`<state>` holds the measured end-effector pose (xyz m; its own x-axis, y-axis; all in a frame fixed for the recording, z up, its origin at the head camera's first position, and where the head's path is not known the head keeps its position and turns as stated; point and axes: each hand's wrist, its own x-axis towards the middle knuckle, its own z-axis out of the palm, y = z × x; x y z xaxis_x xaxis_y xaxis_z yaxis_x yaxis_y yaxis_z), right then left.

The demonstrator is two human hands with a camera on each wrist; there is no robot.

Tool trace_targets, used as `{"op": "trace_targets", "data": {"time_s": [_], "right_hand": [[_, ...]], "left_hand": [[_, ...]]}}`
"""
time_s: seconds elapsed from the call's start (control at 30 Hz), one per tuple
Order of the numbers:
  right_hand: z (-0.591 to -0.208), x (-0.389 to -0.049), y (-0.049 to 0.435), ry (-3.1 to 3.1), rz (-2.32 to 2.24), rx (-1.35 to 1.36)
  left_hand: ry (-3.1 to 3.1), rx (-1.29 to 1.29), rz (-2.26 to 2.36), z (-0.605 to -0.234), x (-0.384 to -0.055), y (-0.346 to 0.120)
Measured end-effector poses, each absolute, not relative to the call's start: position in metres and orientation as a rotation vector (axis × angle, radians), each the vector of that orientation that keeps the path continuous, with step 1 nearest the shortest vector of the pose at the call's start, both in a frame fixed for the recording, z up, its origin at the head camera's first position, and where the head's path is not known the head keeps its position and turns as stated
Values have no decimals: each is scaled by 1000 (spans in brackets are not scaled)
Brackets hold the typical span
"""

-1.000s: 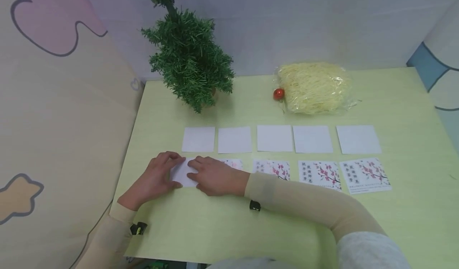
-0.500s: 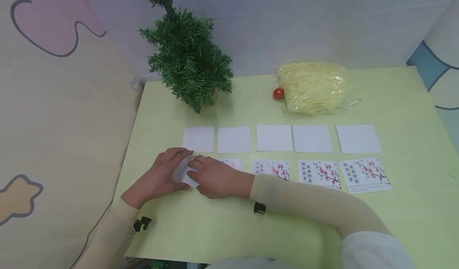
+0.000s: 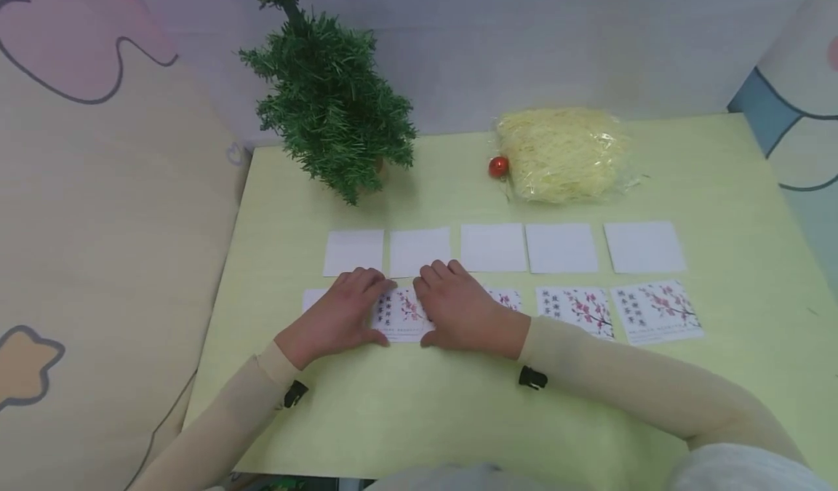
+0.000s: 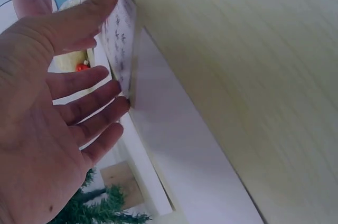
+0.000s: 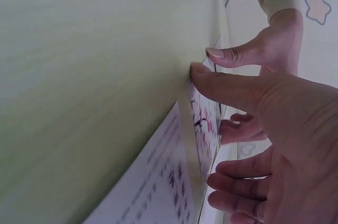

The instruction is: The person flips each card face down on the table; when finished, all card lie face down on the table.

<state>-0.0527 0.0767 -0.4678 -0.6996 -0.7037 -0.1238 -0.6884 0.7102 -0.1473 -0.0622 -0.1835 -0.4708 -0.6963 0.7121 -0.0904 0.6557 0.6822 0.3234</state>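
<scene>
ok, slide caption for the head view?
Left hand and right hand flank a blossom-print card, white cards lined up behind.

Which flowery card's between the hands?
The leftmost rectangular white card printed with pink blossoms, flanked by left hand and right hand; the other three blossom cards lie further right.

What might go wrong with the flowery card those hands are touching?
The left hand and right hand touch opposite sides of the flowery card, so an uneven push might twist it. The left hand partly covers the blank card beside it and could nudge that crooked. The right sleeve partly hides another blossom card, so it might brush that out of line.
</scene>
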Motion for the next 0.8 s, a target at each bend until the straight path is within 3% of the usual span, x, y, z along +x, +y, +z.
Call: {"op": "trace_targets", "data": {"time_s": [0.27, 0.53, 0.8], "right_hand": [[-475, -62, 84, 2718, -256, -1074], [-463, -72, 81, 2390, -1047, -637], [-458, -69, 85, 2281, -1478, -614]], "left_hand": [[2709, 1128, 347, -474, -62, -180], [2750, 1092, 357, -476, -59, -172], [2839, 1061, 429, -466, -52, -147]]}}
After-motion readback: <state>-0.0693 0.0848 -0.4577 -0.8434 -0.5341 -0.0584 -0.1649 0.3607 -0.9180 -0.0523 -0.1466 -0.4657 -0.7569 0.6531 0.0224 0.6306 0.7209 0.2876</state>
